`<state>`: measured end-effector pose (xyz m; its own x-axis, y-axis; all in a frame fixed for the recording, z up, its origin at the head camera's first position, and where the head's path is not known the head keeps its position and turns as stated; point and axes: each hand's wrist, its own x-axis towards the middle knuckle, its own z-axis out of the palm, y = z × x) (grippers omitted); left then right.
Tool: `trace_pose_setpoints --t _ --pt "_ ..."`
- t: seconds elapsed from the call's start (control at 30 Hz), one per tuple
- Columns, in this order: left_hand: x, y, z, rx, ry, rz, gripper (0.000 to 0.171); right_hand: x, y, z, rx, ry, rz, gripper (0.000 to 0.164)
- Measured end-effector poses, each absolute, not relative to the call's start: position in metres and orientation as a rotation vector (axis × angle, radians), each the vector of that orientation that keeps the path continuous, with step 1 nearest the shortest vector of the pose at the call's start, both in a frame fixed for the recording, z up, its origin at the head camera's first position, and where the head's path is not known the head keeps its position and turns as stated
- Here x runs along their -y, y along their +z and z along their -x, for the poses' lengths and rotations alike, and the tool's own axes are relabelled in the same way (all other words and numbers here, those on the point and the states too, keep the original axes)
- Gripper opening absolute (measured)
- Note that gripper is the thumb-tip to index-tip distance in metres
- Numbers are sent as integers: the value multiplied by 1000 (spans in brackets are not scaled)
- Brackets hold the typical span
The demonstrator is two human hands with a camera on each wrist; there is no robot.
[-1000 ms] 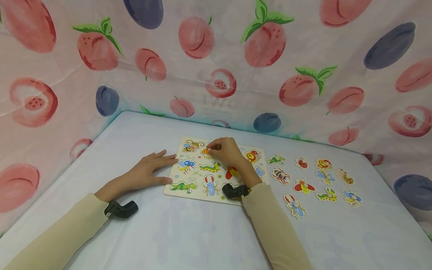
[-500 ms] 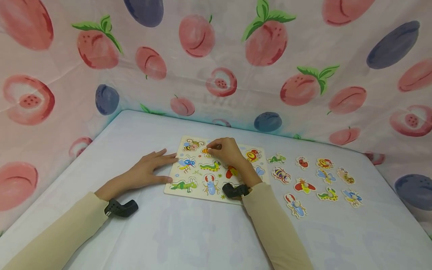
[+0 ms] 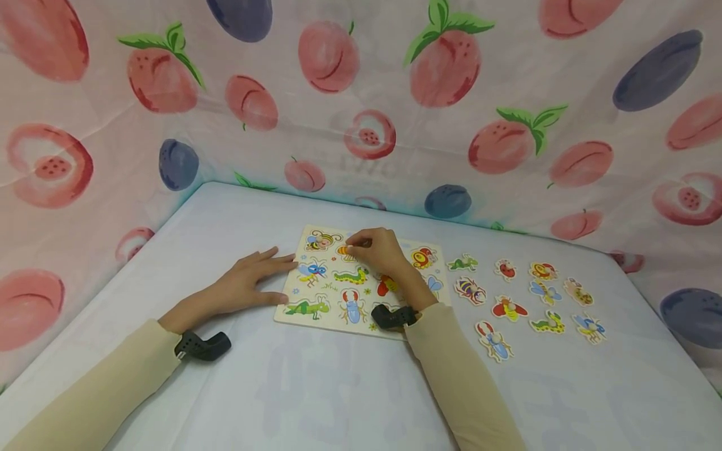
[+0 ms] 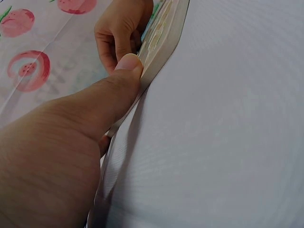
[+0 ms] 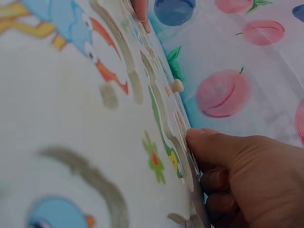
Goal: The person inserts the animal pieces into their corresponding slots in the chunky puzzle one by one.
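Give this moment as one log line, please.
left hand: touches board edge | right hand: pinches striped piece at board | loose pieces: right of board

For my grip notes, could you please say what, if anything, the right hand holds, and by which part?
The right hand apparently pinches an orange insect piece; the gripped part is hidden.
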<state>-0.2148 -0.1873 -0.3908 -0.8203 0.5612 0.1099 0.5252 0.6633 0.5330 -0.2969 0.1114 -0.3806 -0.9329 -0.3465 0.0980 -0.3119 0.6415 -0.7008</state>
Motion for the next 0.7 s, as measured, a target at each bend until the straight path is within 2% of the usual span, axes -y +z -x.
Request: trace_pose_setpoints --t 0.43,0.7 --pt "186 -389 215 -2800 860 -897 72 -115 -377 295 -2715 -1172 483 15" --pt "186 -390 213 -2815 865 -916 70 -115 -373 292 -2647 -1172 411 21"
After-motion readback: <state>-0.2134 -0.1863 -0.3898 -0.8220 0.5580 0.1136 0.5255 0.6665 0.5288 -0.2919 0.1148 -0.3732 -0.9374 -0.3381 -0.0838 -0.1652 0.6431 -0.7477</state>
